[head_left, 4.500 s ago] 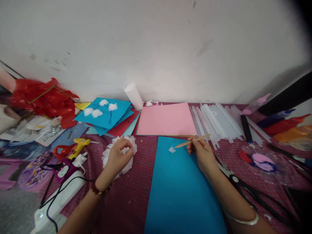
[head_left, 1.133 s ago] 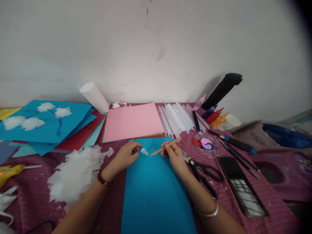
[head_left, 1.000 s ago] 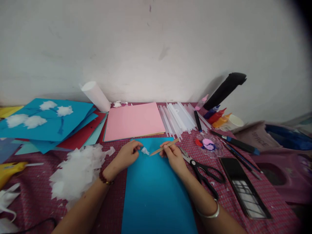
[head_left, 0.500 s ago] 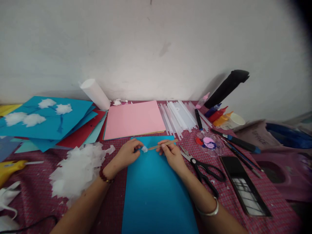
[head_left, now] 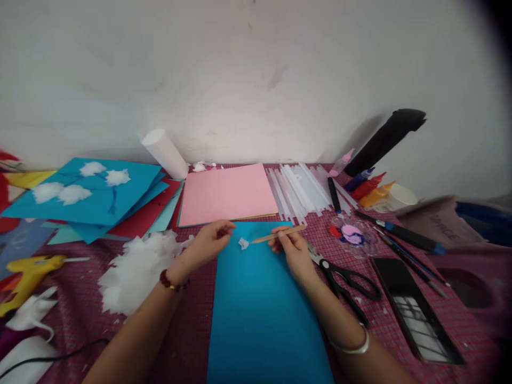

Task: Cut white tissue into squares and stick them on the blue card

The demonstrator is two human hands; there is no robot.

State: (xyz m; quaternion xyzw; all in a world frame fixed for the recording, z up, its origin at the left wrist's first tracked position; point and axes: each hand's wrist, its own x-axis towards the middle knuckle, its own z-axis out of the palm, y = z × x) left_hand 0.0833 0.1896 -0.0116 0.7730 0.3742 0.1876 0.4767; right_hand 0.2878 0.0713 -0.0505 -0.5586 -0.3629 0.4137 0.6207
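A blue paper sheet (head_left: 260,304) lies in front of me on the red checked cloth. Near its top edge sits a small crumpled white tissue piece (head_left: 243,244). My right hand (head_left: 295,252) pinches a thin wooden stick (head_left: 280,234), and the stick's tip touches the tissue piece. At the sheet's upper left corner my left hand (head_left: 208,244) rests a little left of the tissue piece. Its fingers are curled together, and I see nothing in them.
A heap of white tissue squares (head_left: 134,266) lies to the left, a yellow glue gun (head_left: 30,269) beyond it. Behind are pink paper (head_left: 228,193), white strips (head_left: 298,186) and a blue card with white tufts (head_left: 88,189). Scissors (head_left: 346,278), a paint dish (head_left: 352,234), brushes and a black phone (head_left: 416,314) are on the right.
My left hand has drawn slightly away from the tissue piece, which now lies on the blue sheet at the stick's tip. The view has shifted a little to the left.
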